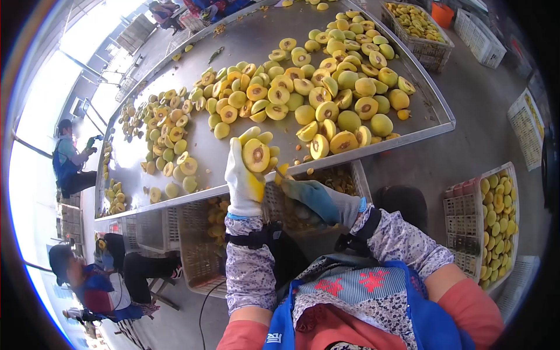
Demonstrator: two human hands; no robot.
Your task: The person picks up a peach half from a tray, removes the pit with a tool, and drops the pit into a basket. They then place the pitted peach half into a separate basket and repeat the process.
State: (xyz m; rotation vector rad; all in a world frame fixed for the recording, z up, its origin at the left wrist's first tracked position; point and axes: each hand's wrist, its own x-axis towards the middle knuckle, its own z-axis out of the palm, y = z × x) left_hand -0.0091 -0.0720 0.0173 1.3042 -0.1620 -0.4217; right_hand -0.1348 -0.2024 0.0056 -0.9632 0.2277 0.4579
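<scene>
Well left of both hands I note, from my remote post, a seated co-worker. Left of and beyond the hands, fruit halves lie on a metal table. The white-gloved left hand pinches a halved fruit upright, cut face turned toward me. Just right of it I see the grey-blue-gloved right hand, fingers bent in; I cannot tell what they pinch. Well right of both hands: a crate of yellow-green fruit
</scene>
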